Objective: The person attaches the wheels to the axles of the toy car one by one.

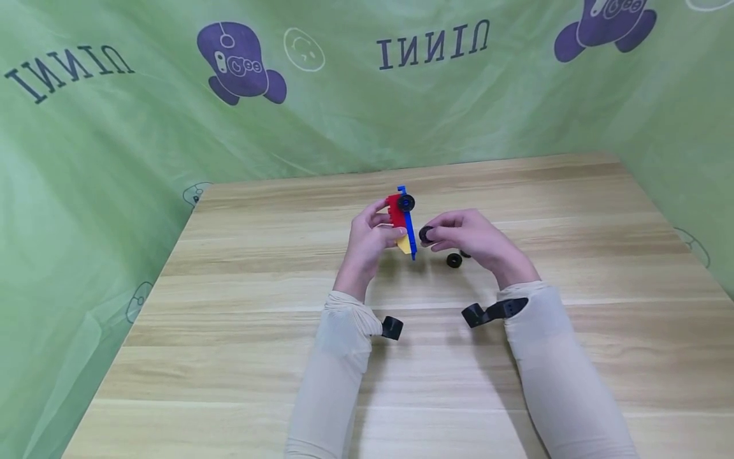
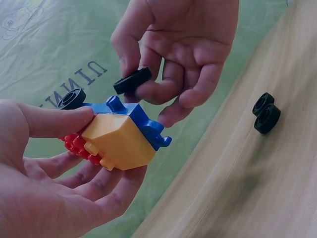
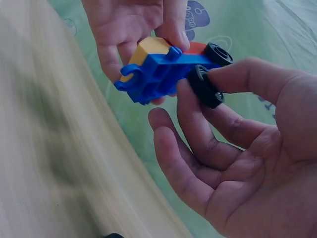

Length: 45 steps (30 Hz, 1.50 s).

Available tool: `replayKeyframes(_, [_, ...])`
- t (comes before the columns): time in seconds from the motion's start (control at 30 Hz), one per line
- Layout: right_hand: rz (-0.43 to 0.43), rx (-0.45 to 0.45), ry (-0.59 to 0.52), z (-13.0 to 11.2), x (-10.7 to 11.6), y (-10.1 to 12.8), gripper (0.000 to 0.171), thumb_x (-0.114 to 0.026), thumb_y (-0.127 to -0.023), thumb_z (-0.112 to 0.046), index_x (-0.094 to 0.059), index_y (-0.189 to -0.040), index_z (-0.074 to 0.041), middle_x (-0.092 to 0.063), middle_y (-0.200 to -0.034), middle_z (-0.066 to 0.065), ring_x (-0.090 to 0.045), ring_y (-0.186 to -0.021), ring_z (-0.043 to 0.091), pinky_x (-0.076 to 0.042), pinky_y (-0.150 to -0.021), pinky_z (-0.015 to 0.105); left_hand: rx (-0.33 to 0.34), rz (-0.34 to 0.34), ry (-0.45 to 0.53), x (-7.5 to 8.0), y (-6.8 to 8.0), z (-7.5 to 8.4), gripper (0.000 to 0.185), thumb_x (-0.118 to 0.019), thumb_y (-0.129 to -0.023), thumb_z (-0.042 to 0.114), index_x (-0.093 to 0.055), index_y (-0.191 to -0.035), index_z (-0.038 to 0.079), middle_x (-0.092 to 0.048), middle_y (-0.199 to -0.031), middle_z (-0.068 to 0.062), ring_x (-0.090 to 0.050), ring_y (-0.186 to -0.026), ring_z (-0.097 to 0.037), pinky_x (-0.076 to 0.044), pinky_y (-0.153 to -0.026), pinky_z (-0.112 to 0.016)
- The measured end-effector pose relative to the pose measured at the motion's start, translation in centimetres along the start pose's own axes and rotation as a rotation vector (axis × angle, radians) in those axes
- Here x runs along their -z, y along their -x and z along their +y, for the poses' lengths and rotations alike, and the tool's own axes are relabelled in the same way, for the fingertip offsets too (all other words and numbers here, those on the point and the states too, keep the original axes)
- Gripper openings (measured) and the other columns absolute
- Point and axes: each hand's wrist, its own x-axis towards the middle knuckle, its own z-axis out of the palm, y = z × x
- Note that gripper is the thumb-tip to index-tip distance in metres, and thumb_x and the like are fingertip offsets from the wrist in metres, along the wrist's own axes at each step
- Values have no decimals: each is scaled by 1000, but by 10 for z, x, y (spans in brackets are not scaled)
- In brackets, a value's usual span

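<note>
My left hand grips a toy car made of a blue base, a yellow block and red blocks, tipped on its side above the table. One black wheel sits on the car's far end, while a bare blue axle stub sticks out near the yellow block. Between thumb and fingers, my right hand pinches a loose black wheel, held close to the blue base. In the left wrist view a gap shows between this wheel and the stub.
Two more black wheels lie on the wooden table, below my right hand. A black wrist camera is strapped to the left sleeve, another camera to the right. A green printed curtain hangs behind the table.
</note>
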Motion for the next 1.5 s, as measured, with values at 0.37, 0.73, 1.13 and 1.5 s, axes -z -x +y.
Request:
replayKeyframes(0.37, [12, -20, 36, -2, -2, 0, 35, -74, -82, -19, -66, -109, 1, -73, -90, 2, -67, -93, 17, -43, -97, 40, -13, 36, 27, 0, 1, 2, 66, -65, -75, -13, -50, -134, 14, -59, -102, -10, -60, -82, -18, -53, -64, -26])
replayKeyframes(0.73, [16, -7, 37, -4, -11, -2, 35, -76, -80, -17, -65, -106, 3, -74, -81, -1, -69, -84, 12, -42, -90, 33, -5, 49, 25, 1, 1, 1, 65, -65, -76, -13, -50, -134, 13, -58, -103, -9, -60, -84, -19, -54, -66, -26])
replayKeyframes(1.13, [26, -27, 102, -4, -13, -2, 38, -78, -77, -24, -66, -106, -4, -74, -82, 2, -67, -88, 15, -42, -84, 32, 17, 31, 25, 0, -1, -3, 64, -65, -75, -13, -52, -132, 11, -58, -103, -10, -60, -81, -18, -53, -63, -26])
replayKeyframes(1.5, [44, -25, 150, -2, -18, -2, 33, -76, -80, -25, -68, -102, -3, -72, -90, 6, -64, -87, 17, -45, -82, 31, 23, 22, -26, -1, -2, -7, 62, -63, -77, -12, -52, -133, 12, -58, -105, -11, -60, -83, -19, -53, -73, -37])
